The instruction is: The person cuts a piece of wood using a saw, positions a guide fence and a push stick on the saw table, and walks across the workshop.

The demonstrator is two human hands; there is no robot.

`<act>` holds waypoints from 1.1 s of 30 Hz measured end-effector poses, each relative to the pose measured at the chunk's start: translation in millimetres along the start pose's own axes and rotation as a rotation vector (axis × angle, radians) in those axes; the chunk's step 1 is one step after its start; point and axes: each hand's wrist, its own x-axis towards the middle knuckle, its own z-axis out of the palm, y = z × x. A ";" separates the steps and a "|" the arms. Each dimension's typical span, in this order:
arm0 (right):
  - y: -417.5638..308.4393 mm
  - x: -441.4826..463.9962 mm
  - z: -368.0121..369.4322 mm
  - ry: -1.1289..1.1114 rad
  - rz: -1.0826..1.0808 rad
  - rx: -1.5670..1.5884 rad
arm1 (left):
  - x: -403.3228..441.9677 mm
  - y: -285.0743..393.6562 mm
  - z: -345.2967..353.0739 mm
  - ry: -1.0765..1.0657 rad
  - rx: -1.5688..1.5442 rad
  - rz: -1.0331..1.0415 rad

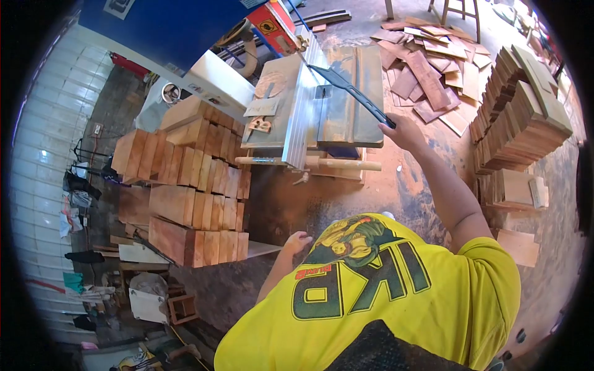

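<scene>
My right hand (405,133) is closed around the handle end of a long dark-grey push stick (349,88). The stick slants across the table saw (337,120), and its far end is beside the metal fence (303,102). Near the middle of the saw table is a small dark insert plate (323,92); I cannot make out a blade. Low in front of my body, my left hand (298,242) hangs free with its fingers loosely bent and apart, holding nothing that I can see. It is nearest to the stacked wooden blocks (207,207).
Thin boards (427,74) lie heaped on the floor behind the saw. Tall stacks of boards (520,123) stand at the right. A small wooden piece (260,123) rests left of the fence. A blue and white machine (167,37) borders the saw at the left.
</scene>
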 end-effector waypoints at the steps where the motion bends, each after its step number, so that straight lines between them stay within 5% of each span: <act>1: 0.8 1.2 -0.1 -0.003 -0.003 -0.001 | 0.7 -0.6 -0.3 -0.001 0.005 0.009; 33: -4.2 -2.4 -4.4 -0.020 0.009 -0.039 | -1.9 11.6 -7.4 -0.018 -0.032 0.009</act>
